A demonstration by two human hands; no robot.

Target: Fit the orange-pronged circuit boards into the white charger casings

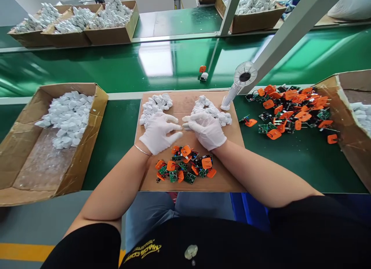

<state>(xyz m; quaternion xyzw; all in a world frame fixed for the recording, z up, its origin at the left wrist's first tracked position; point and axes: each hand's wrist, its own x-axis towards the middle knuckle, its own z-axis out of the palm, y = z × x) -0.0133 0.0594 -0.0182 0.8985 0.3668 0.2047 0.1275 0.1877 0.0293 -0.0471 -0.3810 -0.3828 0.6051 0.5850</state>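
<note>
My left hand point(160, 132), in a white glove, hovers over the cardboard sheet point(184, 101) with its fingers stretched to the right and the thumb apart. Facing it, my gloved right hand point(206, 129) points its outstretched fingers left, and the fingertips of both hands nearly meet. I see nothing held between them. Just beyond my left hand lies a pile of white plastic pieces point(156, 105); a second white pile point(207, 105) is partly covered by my right hand. Nearer my body is a heap of small green circuit boards with orange parts point(185, 164).
An open carton point(100, 103) with white pieces stands at left. More orange-and-green assemblies point(290, 110) lie at right beside another carton point(327, 87). A clear plastic stand with a round head point(245, 74) rises behind the sheet, near a slanted post point(278, 41). Boxes point(110, 35) line the far shelf.
</note>
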